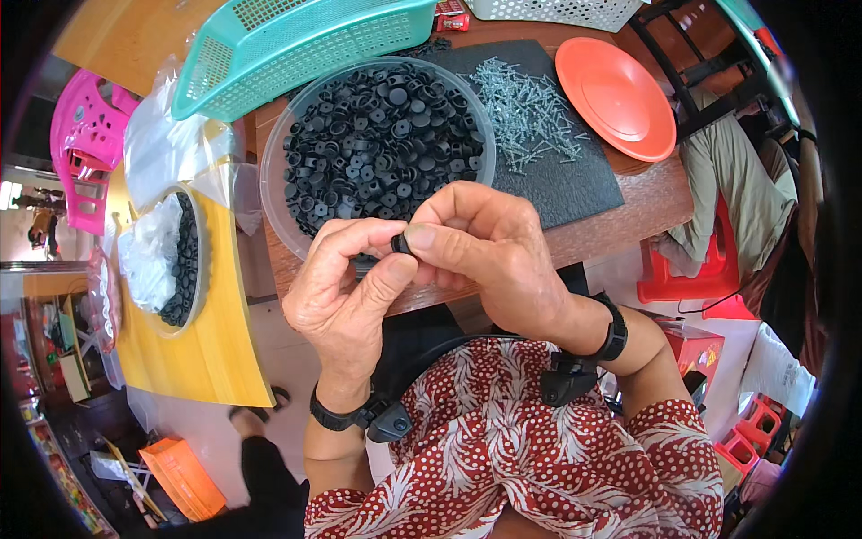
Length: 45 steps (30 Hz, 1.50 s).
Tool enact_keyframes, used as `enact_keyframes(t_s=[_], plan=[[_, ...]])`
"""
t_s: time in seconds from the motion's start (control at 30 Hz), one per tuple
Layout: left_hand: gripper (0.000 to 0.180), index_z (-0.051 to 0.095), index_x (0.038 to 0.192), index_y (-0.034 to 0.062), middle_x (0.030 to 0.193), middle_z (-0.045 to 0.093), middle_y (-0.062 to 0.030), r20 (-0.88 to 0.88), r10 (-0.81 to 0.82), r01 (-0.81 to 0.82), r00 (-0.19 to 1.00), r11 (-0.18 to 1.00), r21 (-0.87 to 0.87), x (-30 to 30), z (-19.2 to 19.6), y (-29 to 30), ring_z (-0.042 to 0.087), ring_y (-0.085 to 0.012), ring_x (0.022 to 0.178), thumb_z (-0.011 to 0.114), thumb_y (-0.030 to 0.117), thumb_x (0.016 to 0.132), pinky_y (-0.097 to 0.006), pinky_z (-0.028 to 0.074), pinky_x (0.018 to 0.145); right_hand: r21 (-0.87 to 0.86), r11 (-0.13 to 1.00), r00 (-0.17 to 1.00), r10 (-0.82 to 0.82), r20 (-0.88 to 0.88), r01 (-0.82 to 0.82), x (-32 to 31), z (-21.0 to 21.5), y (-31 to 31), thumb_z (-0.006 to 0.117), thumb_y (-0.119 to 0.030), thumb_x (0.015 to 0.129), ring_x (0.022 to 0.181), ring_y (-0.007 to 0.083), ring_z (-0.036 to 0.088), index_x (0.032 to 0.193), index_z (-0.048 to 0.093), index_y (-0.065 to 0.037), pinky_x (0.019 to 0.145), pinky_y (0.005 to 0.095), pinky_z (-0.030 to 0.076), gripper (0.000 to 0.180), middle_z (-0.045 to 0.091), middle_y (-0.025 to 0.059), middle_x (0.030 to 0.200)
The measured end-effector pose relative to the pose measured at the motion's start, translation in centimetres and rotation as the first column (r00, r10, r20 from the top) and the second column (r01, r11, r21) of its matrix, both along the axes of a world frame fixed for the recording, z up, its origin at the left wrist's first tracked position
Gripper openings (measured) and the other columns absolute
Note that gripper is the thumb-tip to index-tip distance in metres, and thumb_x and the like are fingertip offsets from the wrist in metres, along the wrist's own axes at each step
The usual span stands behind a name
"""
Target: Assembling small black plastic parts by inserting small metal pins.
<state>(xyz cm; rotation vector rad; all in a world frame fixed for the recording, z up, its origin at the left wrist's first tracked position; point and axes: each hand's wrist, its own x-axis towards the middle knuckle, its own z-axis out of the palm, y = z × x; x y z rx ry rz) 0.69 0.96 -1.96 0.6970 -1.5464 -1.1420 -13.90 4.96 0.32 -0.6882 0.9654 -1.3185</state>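
Observation:
My left hand [346, 287] and my right hand [489, 256] meet over the table's near edge, fingertips pinched together on one small black plastic cap [400, 242]. Both wrists wear black bands with small devices. Just beyond the hands stands a round clear tub [275, 157] filled with several black caps [377, 144]. To its right, a heap of silver screws [525, 108] lies on a dark mat [575, 184].
A teal basket [296, 45] sits behind the tub, an orange plate [615, 94] at the back right, a white basket [557, 11] beyond. At left, a yellow table [211, 341] holds a bag of black caps [166, 256] and a pink stool [85, 144] stands beside it. Another person sits at right [736, 189].

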Motion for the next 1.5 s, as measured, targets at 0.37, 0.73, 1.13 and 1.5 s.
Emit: enact_keyframes(t_s=[0.37,0.73,1.13,1.5], plan=[[0.017,0.060,0.094,-0.0054,0.089,0.058,-0.0078,-0.022,0.030,-0.030,0.999,0.999,0.011,0.2,-0.3,-0.1,0.055,-0.0123,0.074,0.068,0.003,0.081,-0.021,0.046,0.068,-0.061,0.997,0.998,-0.056,-0.025,0.055,0.1,-1.6,0.5,0.064,-0.010,0.086,0.065,0.0053,0.053,0.084,0.057,0.000,0.055,0.0199,0.043,0.012,0.057,0.0011,0.071],[0.019,0.061,0.094,-0.0063,0.085,0.060,-0.0101,-0.051,0.059,-0.051,0.997,0.986,0.158,0.5,-1.1,-0.8,0.059,-0.0147,0.072,0.069,0.003,0.079,-0.023,0.050,0.066,-0.535,0.844,0.109,-0.530,-0.841,-0.020,-9.7,-5.7,-0.4,0.066,0.000,0.069,0.076,0.0302,0.056,0.081,0.060,-0.004,0.065,0.0384,0.045,0.014,0.057,0.0108,0.077],[0.021,0.062,0.095,-0.0057,0.086,0.060,-0.0093,-0.034,0.017,-0.012,0.999,0.989,0.150,1.0,-1.6,-1.2,0.061,-0.0158,0.075,0.071,0.003,0.077,-0.025,0.053,0.062,-0.469,0.827,0.019,-0.488,-0.873,-0.308,-10.0,-6.0,-0.7,0.061,0.005,0.068,0.073,0.0299,0.051,0.085,0.057,-0.001,0.064,0.0383,0.044,0.018,0.052,0.0116,0.077],[0.021,0.062,0.093,-0.0065,0.086,0.061,-0.0108,-0.132,-0.045,0.076,0.990,0.968,0.239,1.0,-0.8,-1.0,0.061,-0.0158,0.073,0.072,0.001,0.075,-0.024,0.052,0.064,-0.486,0.811,0.066,-0.493,-0.867,-0.327,-9.1,-5.4,-0.3,0.060,0.006,0.072,0.072,0.0292,0.051,0.090,0.060,-0.001,0.065,0.0373,0.043,0.019,0.052,0.0113,0.077]])
